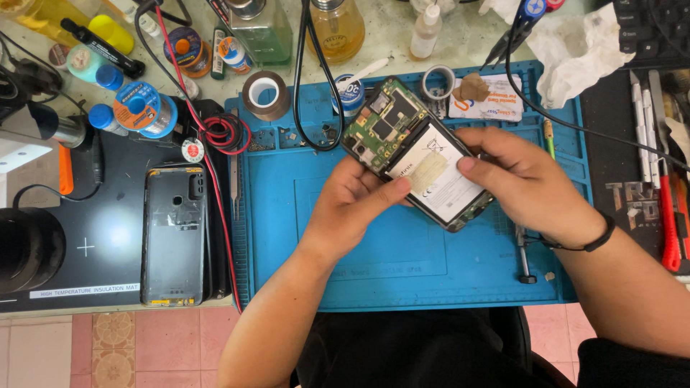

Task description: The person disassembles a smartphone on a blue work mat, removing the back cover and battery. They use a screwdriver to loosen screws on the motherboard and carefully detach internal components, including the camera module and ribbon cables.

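An opened smartphone with a green circuit board and a white battery is held tilted over a blue repair mat. My left hand supports it from below, with the thumb pressed on the battery's lower left edge. From the right, my right hand grips the phone's side, its thumb resting on the battery. A black band circles the right wrist.
The phone's grey back cover lies on a black insulation mat at left. Brown tape roll, solder spool, bottles, red and black cables sit behind. Tweezers and tools line the right edge; crumpled tissue at back right.
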